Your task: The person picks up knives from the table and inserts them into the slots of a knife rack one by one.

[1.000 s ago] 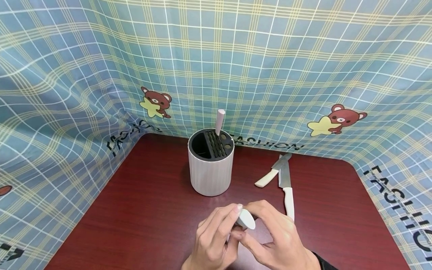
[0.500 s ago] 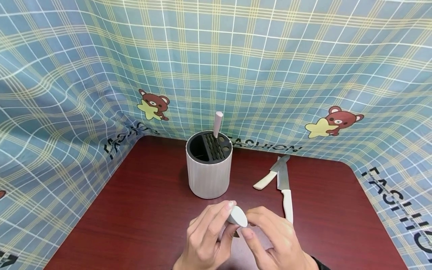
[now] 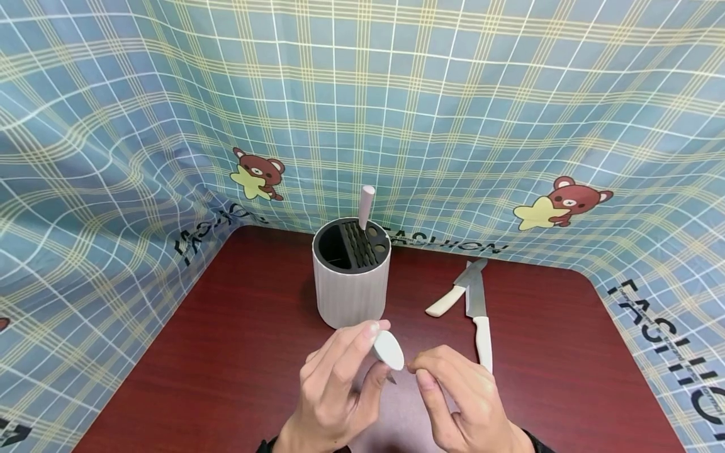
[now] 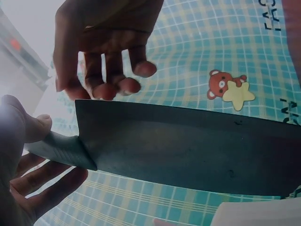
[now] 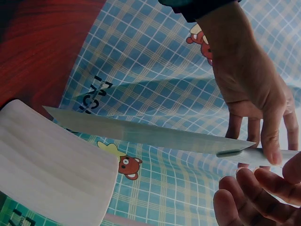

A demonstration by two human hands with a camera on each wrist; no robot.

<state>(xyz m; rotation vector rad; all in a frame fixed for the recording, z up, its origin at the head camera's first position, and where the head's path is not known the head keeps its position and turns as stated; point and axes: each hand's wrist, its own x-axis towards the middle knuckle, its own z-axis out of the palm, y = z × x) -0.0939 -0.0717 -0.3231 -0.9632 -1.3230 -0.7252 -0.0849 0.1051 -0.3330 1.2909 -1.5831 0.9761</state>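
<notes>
My left hand (image 3: 334, 387) pinches the white handle of a broad-bladed kitchen knife (image 3: 389, 350) between thumb and fingers, in front of the knife holder. Its blade (image 4: 183, 148) stretches away from the handle in the left wrist view, and in the head view it is mostly hidden below the hand. Close by on the right, my right hand (image 3: 467, 399) has loosely bent fingers and holds nothing. In the left wrist view the right fingertips (image 4: 129, 85) hang beside the blade's edge near the handle; whether they touch it I cannot tell.
A round white ribbed knife holder (image 3: 351, 299) with a black slotted top stands mid-table, a pale handle (image 3: 366, 204) sticking up from it. To its right lie a small knife (image 3: 444, 302) and a larger white-handled knife (image 3: 483, 340), blades crossing. Checked cloth (image 3: 430, 126) surrounds the table.
My left hand has moved left and slightly up with the knife. My right hand has come away from the knife's handle, leaving a small gap between them.
</notes>
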